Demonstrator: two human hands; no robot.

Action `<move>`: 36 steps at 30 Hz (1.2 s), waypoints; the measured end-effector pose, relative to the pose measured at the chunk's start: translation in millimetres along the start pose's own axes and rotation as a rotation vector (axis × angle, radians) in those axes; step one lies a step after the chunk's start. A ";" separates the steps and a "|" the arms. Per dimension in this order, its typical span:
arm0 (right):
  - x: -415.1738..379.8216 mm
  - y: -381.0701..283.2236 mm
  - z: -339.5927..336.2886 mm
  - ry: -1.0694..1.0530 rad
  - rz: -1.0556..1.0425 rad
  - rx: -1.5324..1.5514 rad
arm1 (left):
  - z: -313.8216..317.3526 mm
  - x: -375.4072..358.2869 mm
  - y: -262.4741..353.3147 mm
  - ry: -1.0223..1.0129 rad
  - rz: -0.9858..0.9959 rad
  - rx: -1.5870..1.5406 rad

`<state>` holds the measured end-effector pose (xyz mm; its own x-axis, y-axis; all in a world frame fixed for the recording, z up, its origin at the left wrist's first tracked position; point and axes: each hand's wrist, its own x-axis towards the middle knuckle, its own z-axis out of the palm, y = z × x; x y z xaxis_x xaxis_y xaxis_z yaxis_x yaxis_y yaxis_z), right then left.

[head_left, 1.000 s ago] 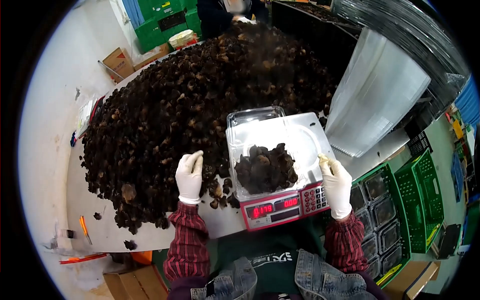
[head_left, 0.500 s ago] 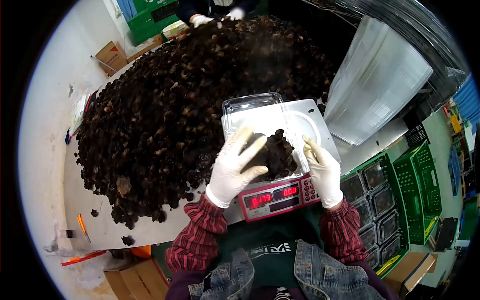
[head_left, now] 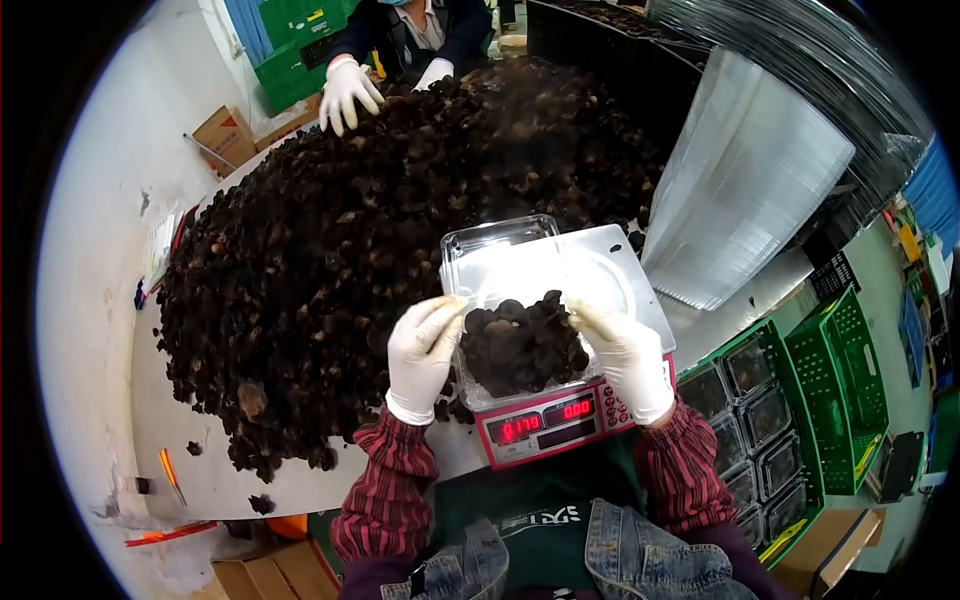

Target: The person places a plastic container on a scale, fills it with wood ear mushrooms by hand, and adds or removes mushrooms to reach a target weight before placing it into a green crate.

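Observation:
A clear plastic clamshell box [head_left: 478, 398] sits on the digital scale [head_left: 615, 250], its lid [head_left: 500, 232] folded open away from me. Dark wood ear mushrooms [head_left: 525, 345] fill the near half of the box. My left hand [head_left: 425, 355], in a white glove, pinches the box's left rim with thumb and fingers. On the opposite side, my gloved right hand [head_left: 628, 355] pinches the right rim. Red digits on the scale's display [head_left: 540, 420] read 0.179 and 0.00.
A big heap of wood ears [head_left: 300, 270] covers the table to the left and beyond. Across it stands a co-worker, whose gloved hand [head_left: 347, 95] is over the heap. Stacked clear trays [head_left: 750, 170] rise at right, near a green crate [head_left: 765, 400] holding filled boxes.
My left hand has moved from above the mushrooms to the box's left rim, and my right hand has closed on the right rim. The co-worker's hand has shifted left.

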<state>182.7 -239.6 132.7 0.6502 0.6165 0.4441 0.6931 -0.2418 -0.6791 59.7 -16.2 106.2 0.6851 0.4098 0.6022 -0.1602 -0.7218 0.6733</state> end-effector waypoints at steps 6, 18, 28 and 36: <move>35.0 8.3 13.7 -0.280 -0.290 -0.351 | 1.2 -23.2 21.8 0.278 0.006 0.024; -35.0 -85.4 60.1 -0.301 -0.468 -0.232 | -28.4 -96.4 70.4 0.060 -0.732 -1.287; 16.4 11.1 1.9 0.214 -0.006 -0.195 | -83.7 -57.0 -37.7 0.061 -0.194 0.495; 39.7 31.6 26.8 -0.209 -0.038 -0.177 | -4.0 -14.0 35.1 -0.371 0.219 0.130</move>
<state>222.1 -202.7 113.3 0.5570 0.7645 0.3245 0.7713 -0.3313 -0.5434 41.7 -45.0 123.2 0.8574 0.0289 0.5138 -0.2552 -0.8432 0.4731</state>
